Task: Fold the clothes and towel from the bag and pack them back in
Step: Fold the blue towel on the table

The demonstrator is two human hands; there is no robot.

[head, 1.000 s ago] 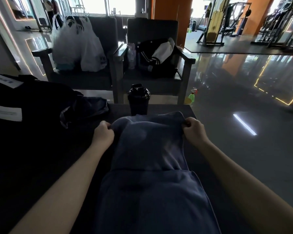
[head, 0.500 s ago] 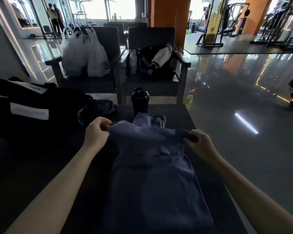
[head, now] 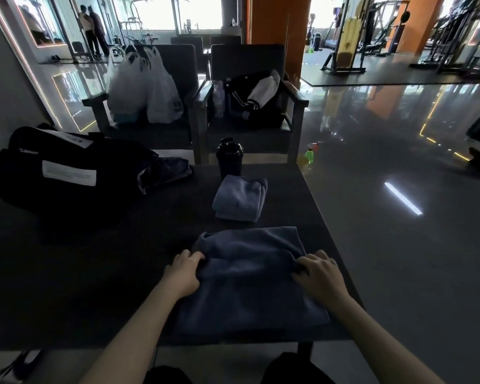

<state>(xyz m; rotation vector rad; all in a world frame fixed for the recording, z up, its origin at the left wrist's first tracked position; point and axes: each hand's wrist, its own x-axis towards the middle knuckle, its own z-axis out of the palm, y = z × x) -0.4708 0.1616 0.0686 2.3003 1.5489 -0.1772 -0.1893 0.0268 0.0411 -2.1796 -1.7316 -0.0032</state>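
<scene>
Black fabric duffel bag (head: 67,176) with white rectangular labels, lying at the far left of the dark matte tabletop (head: 94,286). Beyond the tabletop's far edge, white plastic carrier bags (head: 142,87) sit on the left dark armchair (head: 178,67). A crumpled dark blue garment (head: 172,169) spills from the duffel bag's right end onto the tabletop.

The left hand (head: 182,275) lies at the left edge of the folded blue-grey terry towel (head: 252,286). Its fingers are curled and pinch the fabric at the fold.

A black cylindrical shaker bottle (head: 230,159) stands upright at the middle of the far edge with its lid on. Just in front of it lies a small folded grey-blue cloth (head: 240,199); whether the two touch cannot be told. The towel lies flat, doubled over, against the middle of the near edge, apart from the small cloth and well apart from the duffel bag.

A black-and-white striped jacket (head: 257,98) is heaped on the right dark armchair (head: 247,59), directly behind the bottle.

The right hand (head: 320,275) is at the towel's far right corner, close to the tabletop's right edge. Its fingers are curled over bunched fabric and grip it.

A green plastic bottle (head: 308,156) stands on the glossy grey floor (head: 399,273), just off the far right corner of the tabletop.
</scene>
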